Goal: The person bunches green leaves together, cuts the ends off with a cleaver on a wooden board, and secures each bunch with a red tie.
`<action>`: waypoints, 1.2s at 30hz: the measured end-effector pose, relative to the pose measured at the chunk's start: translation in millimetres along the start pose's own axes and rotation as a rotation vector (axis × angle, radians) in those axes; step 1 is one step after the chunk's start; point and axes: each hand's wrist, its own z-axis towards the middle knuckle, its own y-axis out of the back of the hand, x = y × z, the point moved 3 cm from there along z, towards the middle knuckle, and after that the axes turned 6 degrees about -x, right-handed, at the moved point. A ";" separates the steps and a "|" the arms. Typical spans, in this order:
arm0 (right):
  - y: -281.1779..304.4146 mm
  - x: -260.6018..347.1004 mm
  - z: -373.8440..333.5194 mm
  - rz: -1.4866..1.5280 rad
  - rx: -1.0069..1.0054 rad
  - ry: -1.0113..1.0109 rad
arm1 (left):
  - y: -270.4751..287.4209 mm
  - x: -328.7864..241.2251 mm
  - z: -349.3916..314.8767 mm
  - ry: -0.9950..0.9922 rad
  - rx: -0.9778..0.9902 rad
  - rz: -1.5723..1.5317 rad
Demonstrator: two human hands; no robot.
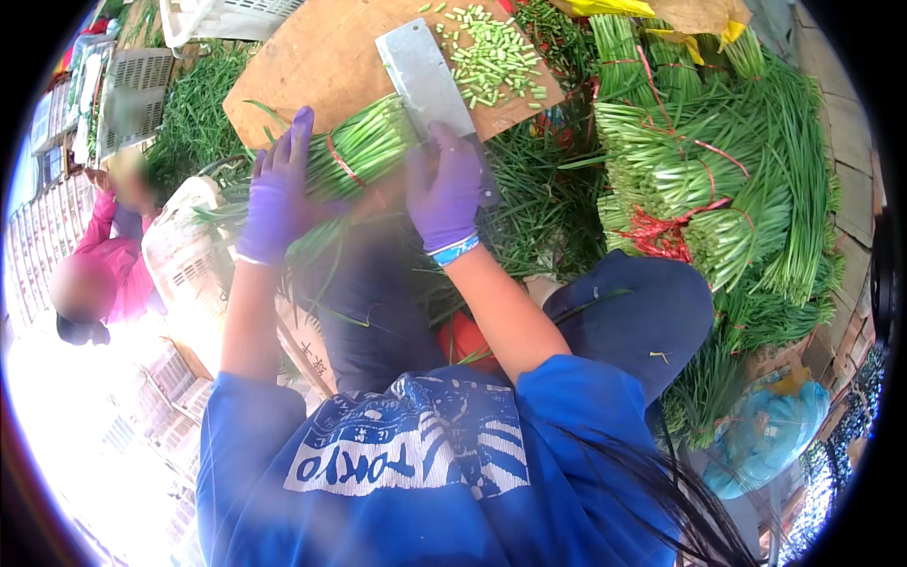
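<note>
A bundle of green chives [373, 142], tied with a red band, lies across the near edge of the wooden board [312, 61]. At its leafy left side is my left hand [279, 194] in a purple glove, fingers stretched and apart, thumb side toward the bundle. My right hand [442, 184], gloved too and slightly blurred, is at the cut ends with thumb and fingers apart. Flat on the board rests a cleaver [425, 80]; its dark handle [487, 177] runs beside my right hand, which does not appear to grip it. Short cut stalk pieces [491, 57] are scattered beyond the blade.
Tied chive bundles [718, 180] are piled high on the right. Loose leaves [543, 203] lie below the board. A light plastic basket [184, 246] stands left, another basket [222, 19] at the far left. A person in pink [113, 255] sits at left. A blue bag [770, 439] is lower right.
</note>
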 end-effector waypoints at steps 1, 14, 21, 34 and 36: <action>-0.9 2.3 -1.6 0.005 0.012 -0.004 | -0.5 1.7 -4.9 0.012 0.006 0.001; -17.7 2.0 -14.4 -0.126 0.187 0.217 | -15.4 5.4 -13.3 0.094 0.047 0.055; -5.1 0.3 11.7 -0.359 0.326 0.552 | -19.7 -13.2 -16.2 0.039 -0.079 0.154; 2.9 10.6 16.1 -0.267 0.126 0.423 | -38.0 -16.6 -1.2 0.122 -0.192 0.181; 10.8 16.9 9.4 -0.222 0.015 0.484 | -41.3 -2.3 3.5 0.041 -0.221 0.127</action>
